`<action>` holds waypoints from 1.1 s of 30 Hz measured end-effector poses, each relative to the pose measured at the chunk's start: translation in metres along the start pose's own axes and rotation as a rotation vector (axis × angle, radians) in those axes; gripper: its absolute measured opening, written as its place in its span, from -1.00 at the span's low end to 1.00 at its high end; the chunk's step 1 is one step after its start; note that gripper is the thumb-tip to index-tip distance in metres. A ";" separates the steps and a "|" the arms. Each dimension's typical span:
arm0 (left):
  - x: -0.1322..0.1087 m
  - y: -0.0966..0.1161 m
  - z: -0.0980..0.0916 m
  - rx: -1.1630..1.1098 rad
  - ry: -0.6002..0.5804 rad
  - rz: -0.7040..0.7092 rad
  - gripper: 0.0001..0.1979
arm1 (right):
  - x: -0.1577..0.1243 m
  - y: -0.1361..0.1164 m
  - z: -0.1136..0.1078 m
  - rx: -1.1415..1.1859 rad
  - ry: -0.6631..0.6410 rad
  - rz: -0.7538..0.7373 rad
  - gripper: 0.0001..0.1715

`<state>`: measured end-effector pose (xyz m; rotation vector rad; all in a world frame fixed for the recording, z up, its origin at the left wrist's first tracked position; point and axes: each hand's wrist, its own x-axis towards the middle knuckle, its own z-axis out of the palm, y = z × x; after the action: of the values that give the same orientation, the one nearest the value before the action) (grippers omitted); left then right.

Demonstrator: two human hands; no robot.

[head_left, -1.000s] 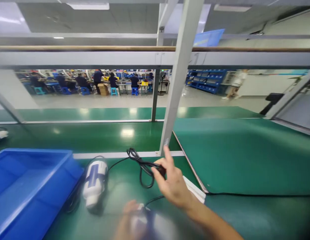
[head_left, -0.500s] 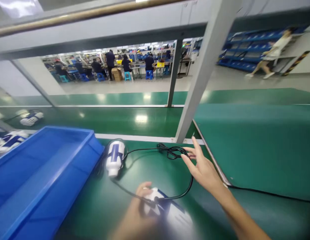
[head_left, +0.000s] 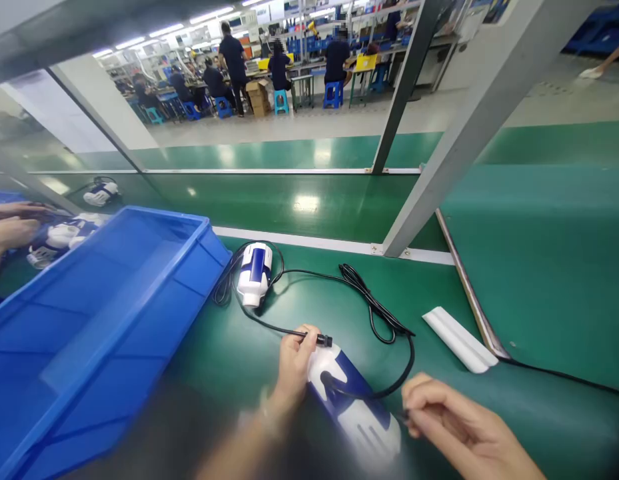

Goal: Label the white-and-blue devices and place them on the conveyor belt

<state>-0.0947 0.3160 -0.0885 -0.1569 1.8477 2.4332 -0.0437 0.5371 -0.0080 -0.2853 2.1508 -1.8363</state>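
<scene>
A white and blue device [head_left: 356, 403] lies on the green table [head_left: 539, 267] near the front edge. My left hand [head_left: 295, 360] grips its far end, where a black cord [head_left: 384, 320] enters it. My right hand [head_left: 452, 427] is at the device's near end with fingers curled, pinching the cord loop that runs to it. A second white and blue device [head_left: 254, 273] lies further back beside the blue bin [head_left: 89, 320], with its own cord coiled around it.
A white plastic strip [head_left: 459, 339] lies right of the cord. A grey frame post [head_left: 469, 127] stands behind. Another person's hands [head_left: 9, 230] work on similar devices [head_left: 64, 235] at far left. More people sit at benches in the background.
The view tilted down. My right hand drew back from the cord bundle toward me and closed on the cord by the device's near end. My left hand stays on the device.
</scene>
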 end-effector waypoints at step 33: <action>0.037 0.030 0.004 0.267 -0.339 -0.112 -0.45 | 0.010 0.015 0.052 -0.307 -0.218 0.037 -0.88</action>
<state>-0.1353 0.3122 -0.0631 0.1564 1.9197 1.9690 -0.0345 0.4881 -0.0313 -0.4851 2.2570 -1.3797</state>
